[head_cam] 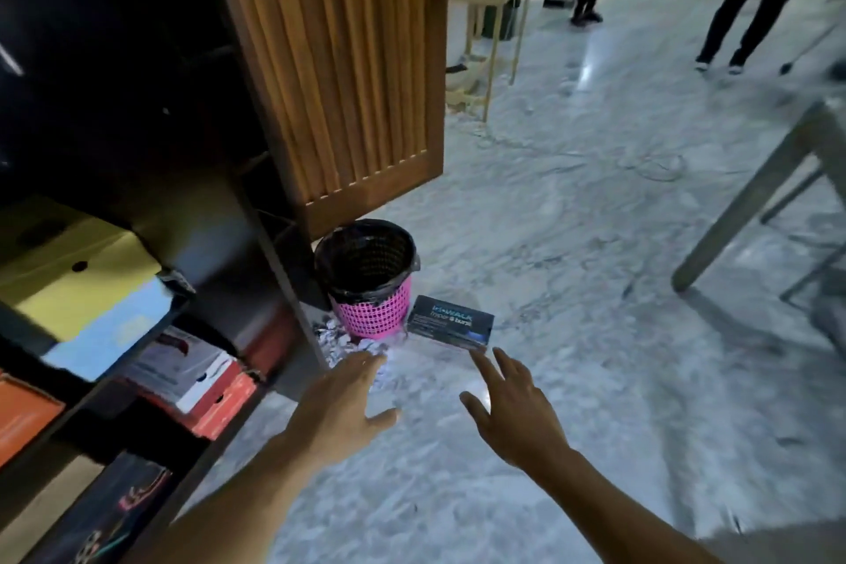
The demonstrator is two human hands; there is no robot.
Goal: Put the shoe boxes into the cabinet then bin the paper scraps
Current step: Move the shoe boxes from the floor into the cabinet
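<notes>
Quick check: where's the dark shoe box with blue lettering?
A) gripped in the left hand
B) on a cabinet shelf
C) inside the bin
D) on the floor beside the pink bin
D: the dark shoe box lies on the floor just right of the pink bin, with the left hand and right hand open, holding nothing.

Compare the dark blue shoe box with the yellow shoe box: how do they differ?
The dark blue shoe box lies on the floor beside the pink bin; the yellow shoe box sits inside the cabinet, atop a light blue box. The dark blue one bears pale lettering; the yellow one shows only a round hole. Both look closed.
</notes>
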